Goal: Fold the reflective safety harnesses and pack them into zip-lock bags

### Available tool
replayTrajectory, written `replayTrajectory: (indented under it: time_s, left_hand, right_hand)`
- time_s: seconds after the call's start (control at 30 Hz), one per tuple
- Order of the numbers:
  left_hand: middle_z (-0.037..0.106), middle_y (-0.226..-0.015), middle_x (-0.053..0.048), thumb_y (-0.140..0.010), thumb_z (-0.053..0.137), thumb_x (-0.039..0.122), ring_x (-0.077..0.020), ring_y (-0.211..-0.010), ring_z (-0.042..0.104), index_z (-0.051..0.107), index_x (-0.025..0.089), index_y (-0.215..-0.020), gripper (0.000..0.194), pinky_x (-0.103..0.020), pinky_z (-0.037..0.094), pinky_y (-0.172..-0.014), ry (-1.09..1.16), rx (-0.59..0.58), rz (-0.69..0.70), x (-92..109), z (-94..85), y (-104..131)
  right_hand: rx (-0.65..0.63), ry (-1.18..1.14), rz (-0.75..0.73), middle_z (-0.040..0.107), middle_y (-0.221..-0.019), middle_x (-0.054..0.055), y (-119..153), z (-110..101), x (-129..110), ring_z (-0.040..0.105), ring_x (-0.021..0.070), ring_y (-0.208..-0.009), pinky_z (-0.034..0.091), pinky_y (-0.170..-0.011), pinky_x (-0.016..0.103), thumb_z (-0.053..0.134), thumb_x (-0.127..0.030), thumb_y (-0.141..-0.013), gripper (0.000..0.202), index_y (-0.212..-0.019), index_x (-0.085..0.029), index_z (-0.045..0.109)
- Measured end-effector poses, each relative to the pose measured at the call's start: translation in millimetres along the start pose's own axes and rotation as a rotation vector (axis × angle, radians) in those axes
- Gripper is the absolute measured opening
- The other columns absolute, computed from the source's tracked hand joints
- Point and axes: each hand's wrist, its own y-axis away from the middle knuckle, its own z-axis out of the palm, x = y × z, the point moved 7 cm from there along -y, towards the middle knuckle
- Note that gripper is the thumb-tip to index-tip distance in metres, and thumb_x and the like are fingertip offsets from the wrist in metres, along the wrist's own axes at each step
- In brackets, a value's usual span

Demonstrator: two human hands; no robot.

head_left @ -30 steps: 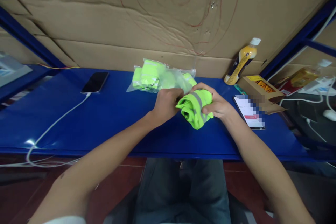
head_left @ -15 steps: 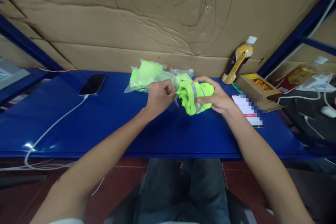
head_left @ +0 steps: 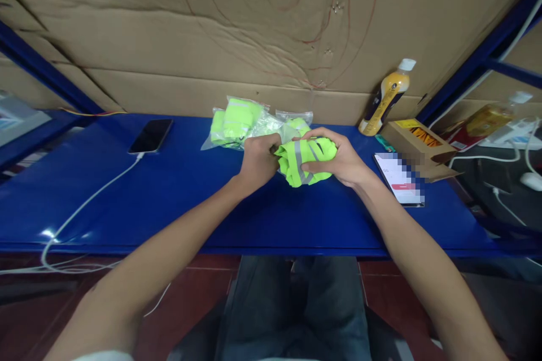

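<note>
A folded neon yellow-green reflective vest [head_left: 296, 166] with grey strips is held just above the blue table. My right hand [head_left: 339, 158] wraps round its right side, thumb lying across the front. At the vest's left edge, my left hand [head_left: 260, 161] is closed, fingers curled against the fabric; the fingertips are partly hidden. Crumpled clear plastic [head_left: 267, 124] lies right behind my left hand. More yellow-green vests in clear bags [head_left: 239, 118] rest behind and to the left. Another bagged bundle [head_left: 298, 123] shows just behind the held vest.
On the blue table [head_left: 203, 214], a black phone [head_left: 150, 136] with a white cable lies left. To the right are a lit phone [head_left: 398, 180], a yellow drink bottle [head_left: 387, 98] and an open cardboard box [head_left: 423, 144]. A cardboard wall [head_left: 169, 56] stands behind.
The vest and my right hand have shifted slightly left, meeting my left hand at the vest's edge. The clear plastic by my left hand now lies crumpled behind it.
</note>
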Motion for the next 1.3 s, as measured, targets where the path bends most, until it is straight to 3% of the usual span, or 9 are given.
replayTrajectory:
  time_s: [0.13, 0.4, 0.57, 0.7, 0.8, 1.0, 1.17, 1.23, 1.3]
  left_hand:
    - [0.037, -0.052, 0.007, -0.071, 0.063, 0.013, -0.0079, -0.052, 0.031, 0.041, 0.018, -0.058, 0.026, -0.025, 0.021, -0.053, 0.012, 0.069, -0.066, -6.0, -4.7, -1.4]
    - [0.043, -0.048, 0.005, -0.085, 0.071, 0.030, -0.0085, -0.043, 0.038, 0.041, 0.022, -0.058, 0.041, -0.024, 0.024, -0.046, 0.251, -0.023, -0.256, -18.8, -5.5, -11.0]
    - [0.036, -0.049, 0.006, -0.091, 0.066, 0.031, -0.0074, -0.046, 0.032, 0.039, 0.020, -0.058, 0.045, -0.024, 0.022, -0.048, 0.103, -0.062, -0.185, -4.5, -2.8, -9.5]
    - [0.033, -0.050, 0.006, -0.090, 0.062, 0.026, -0.0079, -0.050, 0.029, 0.037, 0.019, -0.058, 0.041, -0.026, 0.023, -0.052, -0.012, -0.208, -0.058, 7.9, 7.2, -5.6]
    - [0.032, -0.052, 0.006, -0.087, 0.062, 0.022, -0.0085, -0.051, 0.029, 0.036, 0.020, -0.059, 0.038, -0.026, 0.022, -0.053, -0.029, -0.315, -0.066, 5.4, 10.4, -6.4]
    - [0.046, -0.053, 0.003, -0.093, 0.064, 0.030, -0.0080, -0.049, 0.037, 0.048, 0.019, -0.059, 0.039, -0.022, 0.028, -0.049, 0.300, -0.570, -0.257, -1.4, 12.9, -10.2]
    - [0.055, -0.051, 0.000, -0.088, 0.065, 0.026, -0.0086, -0.043, 0.045, 0.055, 0.018, -0.058, 0.033, -0.021, 0.031, -0.044, 0.442, -0.884, -0.418, 1.1, 29.1, 7.4]
    - [0.054, -0.051, 0.000, -0.088, 0.066, 0.028, -0.0087, -0.042, 0.045, 0.054, 0.019, -0.057, 0.034, -0.022, 0.032, -0.045, 0.458, -0.879, -0.442, 1.6, 30.5, 8.4]
    - [0.050, -0.051, 0.002, -0.090, 0.066, 0.031, -0.0082, -0.043, 0.042, 0.048, 0.020, -0.057, 0.039, -0.023, 0.030, -0.046, 0.434, -0.727, -0.413, -0.7, 24.2, 0.0]
  right_hand:
    - [0.037, -0.005, 0.028, 0.072, -0.106, 0.001, -1.7, -5.8, 0.5, 0.064, 0.0208, -0.098, 0.055, -0.084, 0.034, 0.108, -0.033, -0.054, 0.061, -0.107, -0.027, 0.078]
    - [0.182, -0.054, 0.085, 0.068, -0.096, -0.001, -4.7, -20.4, 10.1, 0.059, 0.0176, -0.085, 0.052, -0.075, 0.032, 0.107, -0.029, -0.045, 0.062, -0.099, -0.025, 0.076]
    - [0.211, 0.173, 0.053, 0.067, -0.089, -0.002, -6.4, -22.5, 9.5, 0.054, 0.0161, -0.079, 0.045, -0.074, 0.031, 0.103, -0.031, -0.048, 0.055, -0.095, -0.021, 0.076]
    - [0.315, 0.366, -0.088, 0.072, -0.095, -0.001, -5.4, -24.9, 0.1, 0.056, 0.0168, -0.082, 0.044, -0.080, 0.033, 0.099, -0.034, -0.058, 0.048, -0.099, -0.021, 0.077]
    - [0.299, 0.388, -0.166, 0.074, -0.101, 0.001, -5.3, -24.0, -5.3, 0.061, 0.0188, -0.088, 0.046, -0.086, 0.034, 0.097, -0.033, -0.062, 0.046, -0.101, -0.021, 0.077]
    - [0.170, 0.377, -0.056, 0.072, -0.095, -0.002, -7.1, -15.9, 5.3, 0.059, 0.0174, -0.082, 0.046, -0.082, 0.032, 0.095, -0.032, -0.059, 0.046, -0.099, -0.021, 0.076]
    - [0.400, 0.598, -0.135, 0.073, -0.097, -0.001, 0.6, -19.0, -3.6, 0.059, 0.0188, -0.084, 0.046, -0.079, 0.032, 0.089, -0.030, -0.068, 0.039, -0.104, -0.023, 0.076]
    - [0.457, 0.594, -0.174, 0.074, -0.102, 0.000, 2.0, -22.5, -7.0, 0.060, 0.0194, -0.087, 0.047, -0.081, 0.033, 0.089, -0.033, -0.070, 0.038, -0.104, -0.023, 0.076]
    - [0.482, 0.541, -0.185, 0.073, -0.100, 0.000, 1.1, -27.8, -7.5, 0.059, 0.0185, -0.084, 0.048, -0.082, 0.034, 0.092, -0.036, -0.067, 0.042, -0.103, -0.023, 0.075]
